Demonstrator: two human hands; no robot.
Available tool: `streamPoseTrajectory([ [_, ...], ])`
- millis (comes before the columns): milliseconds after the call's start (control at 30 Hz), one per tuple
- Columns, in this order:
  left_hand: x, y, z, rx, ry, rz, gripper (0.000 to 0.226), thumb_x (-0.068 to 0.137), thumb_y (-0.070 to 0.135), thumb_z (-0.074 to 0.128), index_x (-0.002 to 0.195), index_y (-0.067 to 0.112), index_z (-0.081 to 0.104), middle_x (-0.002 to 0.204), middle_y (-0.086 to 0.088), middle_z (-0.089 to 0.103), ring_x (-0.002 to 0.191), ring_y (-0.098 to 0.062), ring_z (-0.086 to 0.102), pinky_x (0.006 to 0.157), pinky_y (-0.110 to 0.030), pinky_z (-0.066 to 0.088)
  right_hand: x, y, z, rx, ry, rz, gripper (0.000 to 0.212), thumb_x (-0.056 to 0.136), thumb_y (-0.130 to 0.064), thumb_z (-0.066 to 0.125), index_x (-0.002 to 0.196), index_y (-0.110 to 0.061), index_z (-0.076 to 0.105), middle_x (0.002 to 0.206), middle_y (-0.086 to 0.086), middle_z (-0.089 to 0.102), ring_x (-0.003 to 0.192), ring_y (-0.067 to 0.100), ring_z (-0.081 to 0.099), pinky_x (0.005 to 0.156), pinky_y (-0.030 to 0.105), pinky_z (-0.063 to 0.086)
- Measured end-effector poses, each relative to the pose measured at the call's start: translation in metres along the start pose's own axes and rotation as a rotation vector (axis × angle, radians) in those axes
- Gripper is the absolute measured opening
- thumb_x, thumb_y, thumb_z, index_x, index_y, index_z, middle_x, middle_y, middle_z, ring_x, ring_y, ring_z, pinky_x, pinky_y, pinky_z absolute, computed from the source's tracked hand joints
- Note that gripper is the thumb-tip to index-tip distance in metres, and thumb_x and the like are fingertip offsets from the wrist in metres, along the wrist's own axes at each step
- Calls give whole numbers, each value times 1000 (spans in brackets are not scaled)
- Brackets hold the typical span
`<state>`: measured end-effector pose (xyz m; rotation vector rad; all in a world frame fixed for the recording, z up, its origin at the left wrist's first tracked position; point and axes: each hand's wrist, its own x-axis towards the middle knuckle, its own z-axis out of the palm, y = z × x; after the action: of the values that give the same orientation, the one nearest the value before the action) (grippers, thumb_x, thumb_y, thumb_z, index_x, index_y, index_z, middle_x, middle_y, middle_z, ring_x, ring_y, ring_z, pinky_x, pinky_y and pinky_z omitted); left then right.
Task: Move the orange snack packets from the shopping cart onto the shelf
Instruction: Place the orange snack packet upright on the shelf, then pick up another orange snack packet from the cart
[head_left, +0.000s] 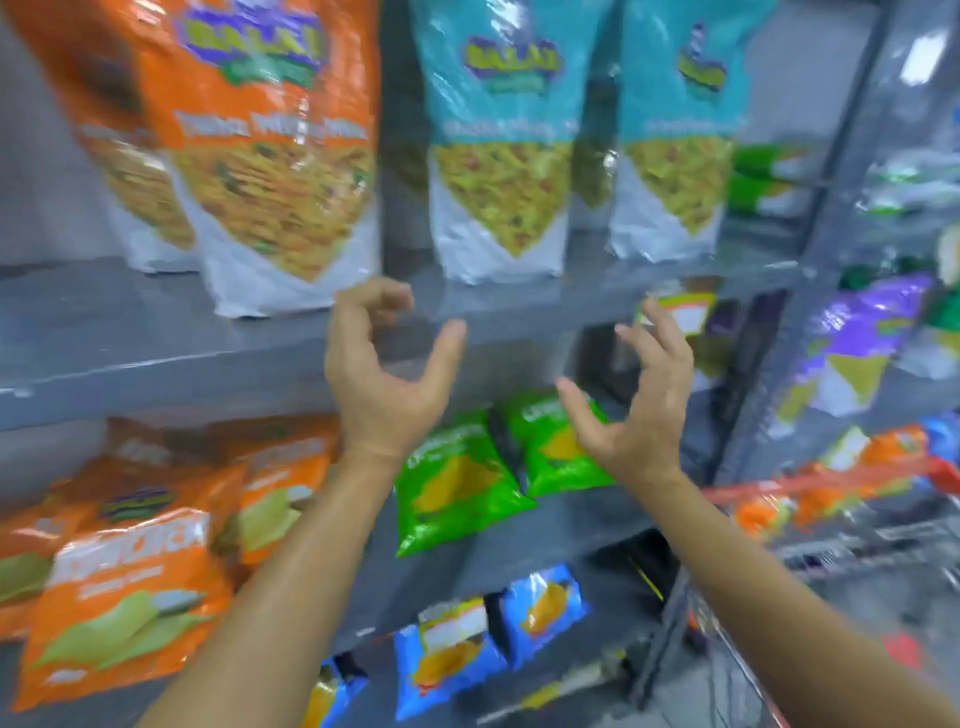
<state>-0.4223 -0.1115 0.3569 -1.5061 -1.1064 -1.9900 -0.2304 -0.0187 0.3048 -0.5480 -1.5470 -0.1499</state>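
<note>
While both of your hands hung empty in front of the shelving, you looked to be between placements rather than in the middle of one. At the far left, on the upper shelf (156, 332), a tall orange snack packet (260, 156) stood upright near the front edge with a second one partly hidden behind it, and on the shelf below, smaller orange packets (124, 597) lay leaning in a loose pile. Your left hand (379, 374) was raised just below and to the right of the tall packet, its grip open, fingers curled, touching nothing. Your right hand (639, 405) was beside it in front of the green bags (457, 483), its grip open too, fingers spread and holding nothing. Further right stood the teal packets (498, 156), and at the lower right was the shopping cart (841, 525), where orange packets (779, 504) showed behind the red rim. I judged that your next move called for turning right and down to the cart and taking another orange packet. Motion blur smeared every label, so I could not count the cart's packets or confirm that they matched those shelved. The cart was cut off at the right edge and its floor was hidden.
</note>
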Motion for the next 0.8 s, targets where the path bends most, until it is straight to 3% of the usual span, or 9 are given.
streamPoseTrajectory([
  [167, -121, 30, 97, -107, -410, -92, 34, 75, 28, 72, 96, 3, 59, 92, -5, 58, 87, -19, 52, 81, -32, 44, -92, 52, -127, -391, -135, 160, 54, 83, -48, 67, 125, -19, 49, 140, 18, 46, 120, 33, 48, 103, 40, 38],
  [300, -198, 81, 171, -310, -680, -142, 33, 73, 20, 77, 98, 9, 57, 93, -9, 62, 88, -20, 53, 81, -36, 45, -153, 67, -233, -623, -224, 382, 56, 82, -48, 67, 127, -20, 48, 140, 29, 46, 124, 38, 47, 103, 48, 39],
  [467, -281, 148, 248, -501, -984, -160, 37, 72, 25, 74, 102, 11, 56, 97, -8, 61, 91, -23, 55, 84, -35, 45, -205, 70, -346, -846, -253, 563, 59, 77, -39, 73, 126, -16, 50, 137, 35, 48, 125, 40, 47, 96, 59, 45],
  [633, -366, 210, 303, -590, -1248, -182, 43, 70, 30, 74, 103, 8, 58, 98, -8, 61, 90, -17, 54, 83, -26, 41, -249, 66, -434, -974, -207, 791, 56, 78, -40, 70, 127, -19, 52, 145, 28, 43, 126, 40, 48, 98, 61, 42],
  [800, -456, 250, 334, -672, -1592, -91, 53, 68, 30, 74, 111, 6, 56, 106, -13, 61, 100, -22, 57, 90, -29, 43, -293, 59, -517, -958, -155, 1025, 54, 80, -31, 72, 128, -16, 54, 148, 25, 40, 130, 40, 46, 104, 55, 41],
])
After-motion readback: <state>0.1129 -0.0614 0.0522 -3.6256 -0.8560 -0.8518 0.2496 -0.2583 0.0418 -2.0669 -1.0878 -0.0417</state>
